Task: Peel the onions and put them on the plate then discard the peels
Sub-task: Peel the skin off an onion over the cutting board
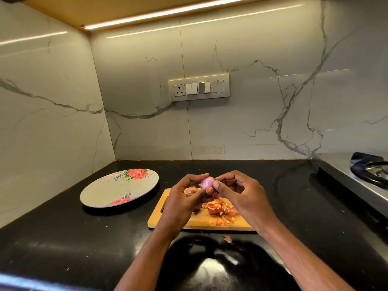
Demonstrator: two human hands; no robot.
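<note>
A: What do the two hands hold?
B: A small, pale purple peeled onion [206, 182], raised above the far end of the rectangular wooden cutting board [241, 224]. The left hand [184, 198] curls round it from the left, thumb tip against its near side; the right hand [237, 191] pinches it from the right with thumb and bent forefinger.

A: Where do the peels lie?
B: A heap of orange-pink papery onion peels [220, 208] rests on the board beneath the hands. One stray peel scrap [227, 238] lies on the glossy black stone counter [63, 238], just in front of the board.

A: And the plate?
B: The round grey plate with red rose print [109, 190] sits on the counter to the left of the board, apart from it, with no onion on it.
</note>
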